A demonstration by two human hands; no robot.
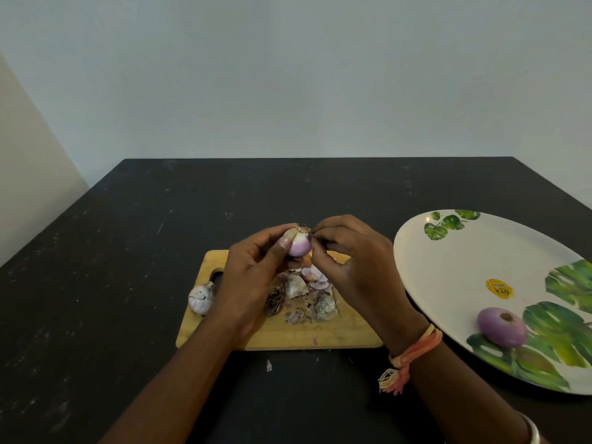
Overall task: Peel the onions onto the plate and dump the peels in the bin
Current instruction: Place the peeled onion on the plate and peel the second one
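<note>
A left hand (253, 267) holds a half-peeled onion (300, 243) above a wooden cutting board (336, 334), thumb against its near side. The right hand (349, 264) pinches the dry skin at the onion's top. A pile of peels (307, 296) lies on the board below the hands. An unpeeled onion (201, 298) sits at the board's left end, beside the handle hole. To the right, a leaf-patterned plate (464, 261) carries a peeled onion (501, 327) near its near edge and a yellow sticker (499, 288). One peel scrap (269, 365) lies on the black table (128, 251), just near of the board.
</note>
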